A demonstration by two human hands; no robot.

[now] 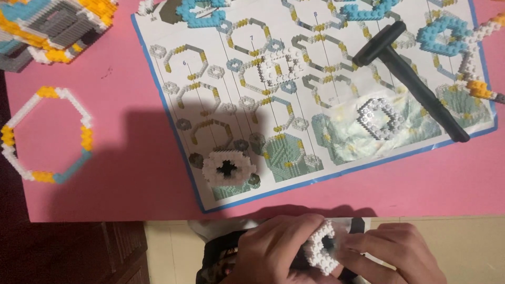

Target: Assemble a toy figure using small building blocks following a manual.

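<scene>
1. since it's built from tiny snap-together bricks, the white ring at the bottom middle of the frame looks light and stiff but probably brittle at the seams, so my guess is a hard squeeze would pop bits off.
2. left hand is curled round the ring's left side, fingers closed on it. right hand pinches the right edge, so both have a closed grip on the same piece, held below the bench edge.
3. best hold is likely across the outer rim, where the wall looks thickest, not through the hole.
4. up on the pink bench: an instruction sheet, another white ring at lower centre, a grey ring, a black tool at upper right, and a big hexagon hoop at left.
</scene>
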